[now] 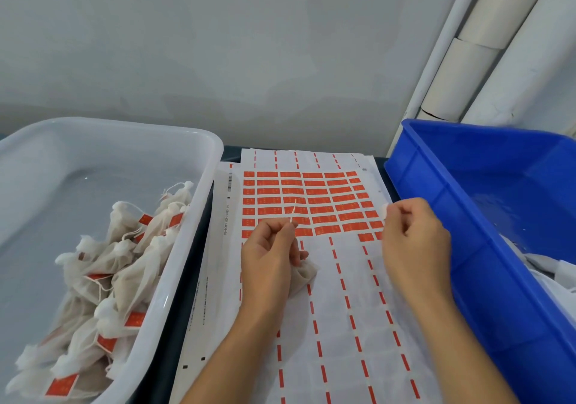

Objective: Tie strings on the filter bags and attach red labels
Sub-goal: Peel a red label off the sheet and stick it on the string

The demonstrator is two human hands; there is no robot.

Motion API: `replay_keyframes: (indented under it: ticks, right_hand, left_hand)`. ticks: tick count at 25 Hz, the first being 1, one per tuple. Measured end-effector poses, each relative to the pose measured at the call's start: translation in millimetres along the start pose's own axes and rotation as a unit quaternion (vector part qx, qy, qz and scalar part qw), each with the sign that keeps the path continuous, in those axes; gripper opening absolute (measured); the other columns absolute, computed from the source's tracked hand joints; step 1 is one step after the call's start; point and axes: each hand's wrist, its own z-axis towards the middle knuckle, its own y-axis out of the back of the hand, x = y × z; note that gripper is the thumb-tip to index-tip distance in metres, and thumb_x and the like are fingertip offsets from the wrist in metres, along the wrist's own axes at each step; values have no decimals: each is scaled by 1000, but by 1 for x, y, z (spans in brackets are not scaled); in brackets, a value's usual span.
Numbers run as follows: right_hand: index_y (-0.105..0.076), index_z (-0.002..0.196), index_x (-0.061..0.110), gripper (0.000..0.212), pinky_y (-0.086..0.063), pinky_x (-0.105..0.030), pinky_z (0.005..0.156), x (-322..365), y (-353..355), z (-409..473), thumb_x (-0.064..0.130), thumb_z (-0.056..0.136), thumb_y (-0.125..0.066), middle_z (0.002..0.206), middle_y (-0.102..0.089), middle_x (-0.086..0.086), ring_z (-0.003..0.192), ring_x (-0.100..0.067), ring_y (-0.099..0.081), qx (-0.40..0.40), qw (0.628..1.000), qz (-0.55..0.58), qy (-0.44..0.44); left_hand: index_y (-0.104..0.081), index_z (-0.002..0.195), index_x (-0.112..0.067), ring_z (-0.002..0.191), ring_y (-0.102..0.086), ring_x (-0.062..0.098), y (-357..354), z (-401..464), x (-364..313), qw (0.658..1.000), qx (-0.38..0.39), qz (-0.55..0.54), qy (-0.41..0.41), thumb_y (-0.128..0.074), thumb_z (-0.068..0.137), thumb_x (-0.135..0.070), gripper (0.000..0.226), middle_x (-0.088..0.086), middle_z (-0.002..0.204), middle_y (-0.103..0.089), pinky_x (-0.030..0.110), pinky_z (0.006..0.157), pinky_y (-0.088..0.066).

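White string (293,213) is pinched by the left hand (269,260), which holds a filter bag (304,275); right hand (414,244) fingers pinch its other end.

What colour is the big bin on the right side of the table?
Bright blue. The bin shows clearly in the head view, right of the label sheet.

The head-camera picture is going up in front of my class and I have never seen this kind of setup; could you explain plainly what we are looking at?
There is no machine: a camera worn on a person's head looks down at their two bare hands. The left hand holds a small filter bag and pinches a thin white string. The right hand pinches something small and white; I cannot tell what. Beneath lies a label sheet with red labels partly used up. The white tub holds finished, labelled bags. A blue crate stands on the right.
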Motion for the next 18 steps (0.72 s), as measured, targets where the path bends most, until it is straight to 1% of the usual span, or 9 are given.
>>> replay_keyframes:
  ticks: [1, 2, 4, 6, 9, 11, 12, 15, 18]
  right_hand:
    - [-55, 97, 32, 15, -48, -10, 50, 3, 3, -3, 41, 106, -47, 80, -70, 12, 69, -4, -70, -14, 999, 49, 2]
    - [-55, 97, 34, 14, -50, -8, 50, 7, 4, -7, 41, 106, -47, 79, -71, 14, 68, -2, -71, -13, 995, 96, 0]
    - [-59, 98, 37, 11, -54, -8, 55, 15, 4, -18, 42, 105, -51, 83, -74, 21, 68, -3, -74, 25, 983, 181, -18]
    - [-66, 99, 34, 8, -60, -15, 62, 18, 1, -29, 38, 102, -60, 88, -77, 18, 74, -8, -77, 73, 965, 250, -40]
    - [-74, 97, 30, 5, -62, -23, 69, 22, -3, -40, 26, 96, -71, 97, -79, 9, 87, -15, -78, 122, 930, 338, -73]
    - [-75, 97, 31, 10, -63, -26, 74, 24, -4, -42, 23, 92, -74, 103, -79, 7, 93, -17, -78, 127, 917, 372, -73]
    - [-76, 99, 31, 12, -63, -26, 76, 25, -5, -43, 25, 89, -76, 105, -78, 6, 97, -18, -77, 121, 911, 387, -73]
    - [-76, 107, 32, 33, -62, -32, 84, 27, -7, -46, 39, 76, -82, 112, -77, 4, 106, -18, -75, 105, 890, 435, -91]
    - [-75, 110, 36, 49, -62, -41, 88, 30, -13, -50, 47, 64, -87, 115, -76, 4, 108, -21, -75, 116, 873, 456, -128]
  left_hand:
    - [-75, 83, -35, 57, -66, 8, 0, -1, 0, 1000, 0, 4, -4, -65, 102, -27, 22, -4, 69, -68, 14, 61, -55]
    - [-75, 84, -36, 57, -66, 9, -1, -2, -1, 1000, 2, 10, -10, -65, 101, -27, 22, -5, 68, -69, 14, 60, -55]
    - [-74, 83, -38, 58, -66, 10, -2, -4, -1, 999, 6, 24, -23, -66, 101, -30, 21, -4, 68, -69, 14, 60, -56]
    - [-73, 83, -37, 59, -67, 11, -3, -5, -2, 999, 12, 36, -38, -66, 100, -33, 19, -4, 68, -69, 14, 61, -56]
    - [-73, 85, -34, 61, -67, 12, -3, -9, -2, 996, 24, 56, -59, -66, 100, -32, 17, -7, 69, -69, 17, 62, -57]
    - [-73, 85, -37, 63, -68, 11, -3, -12, -3, 994, 45, 72, -72, -66, 100, -31, 18, -9, 70, -69, 18, 63, -58]
    - [-73, 84, -38, 64, -67, 10, -4, -13, -3, 991, 59, 82, -83, -66, 100, -30, 20, -9, 70, -69, 19, 63, -59]
    - [-73, 85, -37, 64, -65, 10, -6, -18, -7, 983, 93, 107, -116, -65, 100, -27, 20, -9, 69, -69, 21, 64, -60]
    - [-73, 85, -37, 67, -65, 14, -7, -21, -8, 977, 116, 121, -136, -65, 101, -26, 21, -6, 74, -71, 28, 66, -60]
